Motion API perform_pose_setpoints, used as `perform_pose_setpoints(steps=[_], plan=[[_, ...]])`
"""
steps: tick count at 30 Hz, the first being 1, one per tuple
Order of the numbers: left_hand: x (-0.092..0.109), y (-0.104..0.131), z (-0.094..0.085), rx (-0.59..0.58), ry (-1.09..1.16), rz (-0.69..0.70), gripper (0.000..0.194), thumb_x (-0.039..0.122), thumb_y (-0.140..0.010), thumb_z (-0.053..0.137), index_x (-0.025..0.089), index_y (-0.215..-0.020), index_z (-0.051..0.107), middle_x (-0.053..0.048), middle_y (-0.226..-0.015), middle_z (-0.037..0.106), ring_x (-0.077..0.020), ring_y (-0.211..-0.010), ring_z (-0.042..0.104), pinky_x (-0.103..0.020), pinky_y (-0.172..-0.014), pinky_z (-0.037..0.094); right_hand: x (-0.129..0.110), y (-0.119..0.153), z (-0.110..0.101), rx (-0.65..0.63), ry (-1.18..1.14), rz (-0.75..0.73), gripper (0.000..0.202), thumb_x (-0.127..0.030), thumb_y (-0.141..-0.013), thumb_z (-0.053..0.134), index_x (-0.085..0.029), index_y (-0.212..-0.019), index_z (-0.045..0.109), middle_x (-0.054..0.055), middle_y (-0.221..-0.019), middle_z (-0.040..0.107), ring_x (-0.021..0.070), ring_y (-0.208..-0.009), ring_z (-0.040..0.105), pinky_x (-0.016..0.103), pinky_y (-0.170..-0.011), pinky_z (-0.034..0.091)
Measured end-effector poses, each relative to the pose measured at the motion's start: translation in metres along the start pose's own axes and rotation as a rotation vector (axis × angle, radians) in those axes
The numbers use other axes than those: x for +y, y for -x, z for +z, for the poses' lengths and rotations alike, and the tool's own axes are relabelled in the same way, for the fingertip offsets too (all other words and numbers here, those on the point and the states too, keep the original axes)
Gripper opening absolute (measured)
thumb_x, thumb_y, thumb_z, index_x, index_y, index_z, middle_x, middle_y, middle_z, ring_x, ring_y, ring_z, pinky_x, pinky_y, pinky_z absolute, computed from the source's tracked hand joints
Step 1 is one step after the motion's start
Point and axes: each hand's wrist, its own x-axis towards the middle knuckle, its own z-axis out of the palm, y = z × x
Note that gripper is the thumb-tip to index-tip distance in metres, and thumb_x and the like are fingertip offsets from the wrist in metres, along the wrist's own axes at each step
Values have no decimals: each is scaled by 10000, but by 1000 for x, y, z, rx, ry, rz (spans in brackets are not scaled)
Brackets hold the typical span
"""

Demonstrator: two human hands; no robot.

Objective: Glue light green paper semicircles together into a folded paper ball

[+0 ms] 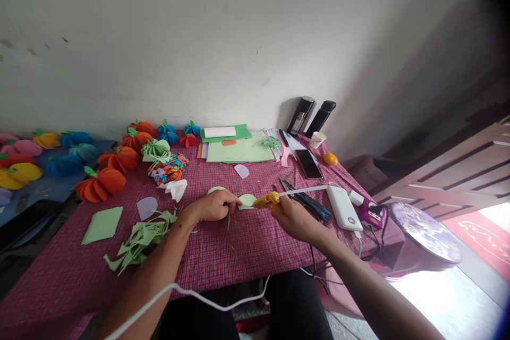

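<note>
My right hand point(292, 217) is closed round a yellow hot glue gun point(265, 201), a whitish glue stick point(305, 190) jutting out of its back. The gun's nozzle points left and meets a light green half-round paper piece point(247, 201); whether it touches cannot be told. My left hand point(217, 205) pinches the left end of that piece, fingers closed and pointing down. Just behind the left hand another light green paper piece point(215, 189) shows in part. Scissors point(287, 185) and a blue-black tool point(313, 205) lie beyond my right hand.
Green paper scraps point(145, 239) and a square green stack point(102, 224) lie left. Orange paper pumpkins point(100, 184) stand behind them. Coloured sheets point(239, 150) lie at the back. A phone point(308, 163), paper cup point(317, 139), power bank point(343, 207) and cables are right.
</note>
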Motion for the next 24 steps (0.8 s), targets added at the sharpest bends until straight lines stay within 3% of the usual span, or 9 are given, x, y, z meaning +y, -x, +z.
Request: perform_pose_setpoints(steps=[12,24], plan=[[0,0,-4,72,3,39,282,-39,-650,466,155,-706,663,-36,-942,730,-141,-871,642,-261,-822,485,-25,-14,8,-62,-21,-33,52,-249,-947,504,-203,-931,488,45,-796,653,169,-651,574,283,-595,317],[3,0,-5,60,-7,24,332,-44,-638,448,148,-736,700,-36,-875,721,-144,-835,645,-247,-798,484,-26,-27,11,-60,-34,22,71,-228,-905,491,-207,-968,464,61,-824,667,202,-695,618,292,-618,364]])
